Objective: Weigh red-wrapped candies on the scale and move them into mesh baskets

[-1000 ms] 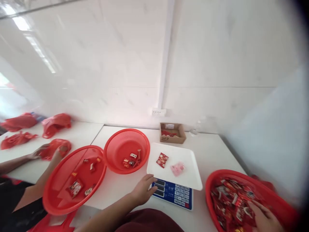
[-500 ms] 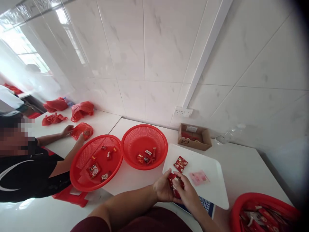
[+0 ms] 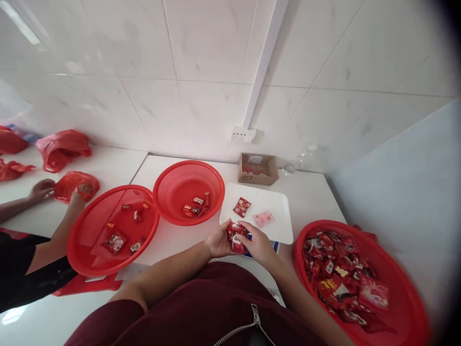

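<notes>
Several red printed snack packets (image 3: 237,243) are held between my two hands, in front of my body at the near edge of the white tray (image 3: 283,204). My left hand (image 3: 219,240) cups them from the left, its thumb along their upper side. From the right, my right hand (image 3: 260,244) grips them with thumb and fingers. The fingertips are partly hidden, so I cannot tell exactly how many packets there are. On the tray lie a red patterned packet (image 3: 241,207) and a pink packet (image 3: 264,219). A blue keypad (image 3: 274,246) shows partly beneath the tray.
A red basket (image 3: 406,298) heaped with packets stands at right. Two red baskets, a middle one (image 3: 169,185) and a left one (image 3: 84,230), hold a few packets each. Behind the tray are a cardboard box (image 3: 257,180) and plastic bottle (image 3: 293,166). A co-worker's hands hold a red bag (image 3: 66,185).
My view has turned right and down, bringing the full right-hand basket into sight. The packets in my hands have shifted and show more of their printed faces. The packets on the tray stay put.
</notes>
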The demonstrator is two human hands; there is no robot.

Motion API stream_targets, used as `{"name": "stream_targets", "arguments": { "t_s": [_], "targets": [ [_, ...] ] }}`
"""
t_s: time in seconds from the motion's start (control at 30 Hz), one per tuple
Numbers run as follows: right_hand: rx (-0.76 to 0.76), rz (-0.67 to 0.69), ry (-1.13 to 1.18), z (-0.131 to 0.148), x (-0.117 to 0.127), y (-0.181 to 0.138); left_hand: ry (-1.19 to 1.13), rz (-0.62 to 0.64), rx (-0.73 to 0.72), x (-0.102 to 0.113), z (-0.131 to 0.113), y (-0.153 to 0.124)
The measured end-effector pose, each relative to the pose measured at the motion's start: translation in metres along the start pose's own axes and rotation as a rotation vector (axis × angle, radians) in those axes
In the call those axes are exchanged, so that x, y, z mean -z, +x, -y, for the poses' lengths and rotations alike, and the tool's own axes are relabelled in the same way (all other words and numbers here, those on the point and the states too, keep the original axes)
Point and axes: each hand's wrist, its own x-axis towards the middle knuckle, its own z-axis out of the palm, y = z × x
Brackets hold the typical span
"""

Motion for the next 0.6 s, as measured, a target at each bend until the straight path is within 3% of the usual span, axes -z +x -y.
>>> {"name": "stream_targets", "arguments": {
  "t_s": [0.2, 0.3, 0.4, 0.53, 0.6],
  "targets": [
    [-0.116, -0.154, 0.219, -0.031, 0.007, 0.001, -0.016, 0.001, -0.052, 0.002, -0.002, -0.003],
    [-0.18, -0.243, 0.149, -0.054, 0.009, 0.01, -0.029, -0.047, -0.1, 0.004, -0.004, -0.007],
    [-0.204, -0.245, 0.05, -0.069, 0.009, 0.019, -0.046, -0.115, -0.13, 0.008, -0.006, -0.01],
    [-0.04, -0.311, -0.015, -0.068, 0.005, 0.017, -0.043, -0.207, -0.161, 0.012, -0.007, -0.012],
    [-0.086, -0.199, 0.089, -0.059, 0.001, 0.01, -0.049, -0.249, -0.203, 0.012, -0.006, -0.01]
  ]
}}
